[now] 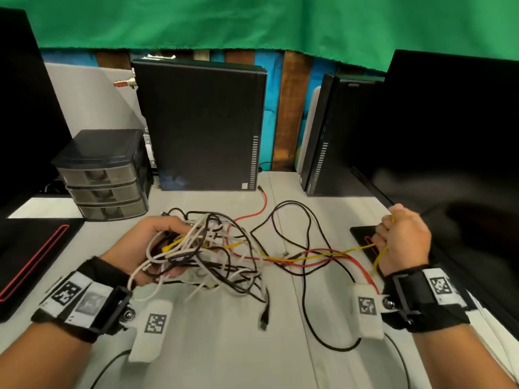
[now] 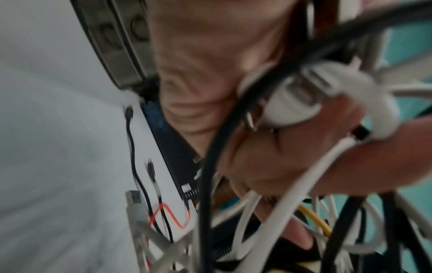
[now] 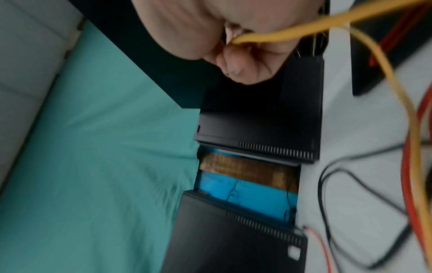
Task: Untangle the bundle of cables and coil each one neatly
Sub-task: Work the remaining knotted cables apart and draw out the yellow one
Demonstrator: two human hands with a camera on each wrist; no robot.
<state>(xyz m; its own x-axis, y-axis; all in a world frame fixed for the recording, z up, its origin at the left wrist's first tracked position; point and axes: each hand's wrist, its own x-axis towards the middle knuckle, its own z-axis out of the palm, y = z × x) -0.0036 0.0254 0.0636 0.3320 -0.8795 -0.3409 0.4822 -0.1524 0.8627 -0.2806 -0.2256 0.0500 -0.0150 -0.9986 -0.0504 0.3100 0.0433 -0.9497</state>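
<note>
A person's left hand (image 1: 157,248) clutches the bundle of cables (image 1: 205,256) just above the white surface (image 1: 224,355), fingers curled round a knot of white, black and yellow strands, while the right hand (image 1: 404,242) draws the yellow cable (image 1: 314,256) out sideways, its grip closed round the strand, as the right wrist view confirms. The yellow line runs from the knot across to the right hand, crossing a red cable (image 1: 264,203) and a black cable (image 1: 306,276) that sprawl loose on the surface in front of two upright black computer cases (image 1: 202,127); a small drawer unit (image 1: 104,175) stands to the left. Judging by the scene, the job is at an early stage: one cable is partly teased free, the bulk of the tangle remains in the left hand, and no finished coil is visible anywhere. Every cable appears yet to be separated fully and wound.
</note>
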